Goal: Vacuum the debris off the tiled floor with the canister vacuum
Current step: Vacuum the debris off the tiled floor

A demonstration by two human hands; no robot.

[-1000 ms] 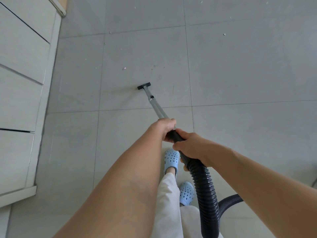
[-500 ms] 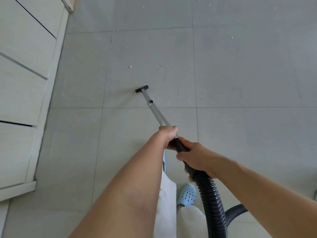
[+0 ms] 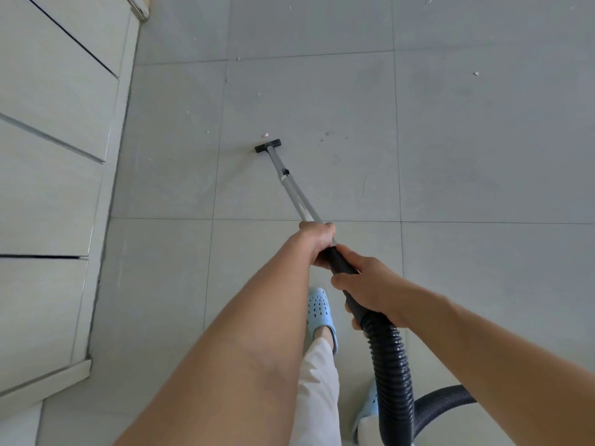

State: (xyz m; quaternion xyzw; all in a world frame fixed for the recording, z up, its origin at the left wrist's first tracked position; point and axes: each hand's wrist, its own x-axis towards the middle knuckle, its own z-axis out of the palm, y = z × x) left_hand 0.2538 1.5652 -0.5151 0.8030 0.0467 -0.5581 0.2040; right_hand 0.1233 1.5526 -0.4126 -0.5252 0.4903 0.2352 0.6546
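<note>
Two hands, the left hand [image 3: 317,241] and the right hand [image 3: 367,284], one metal wand [image 3: 294,191] with one black nozzle [image 3: 268,145], one ribbed hose [image 3: 391,365], two blue clogs [image 3: 318,309], one pink scrap [image 3: 266,135], and several pale specks on the floor [image 3: 483,156].

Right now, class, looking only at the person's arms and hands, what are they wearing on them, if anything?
Nothing. The left hand and right hand are bare: no gloves, rings, watch or bracelet show. Both forearms are uncovered as far as the frame's lower edge, with no sleeve in view. Below them are pale trousers and light blue perforated clogs.
</note>
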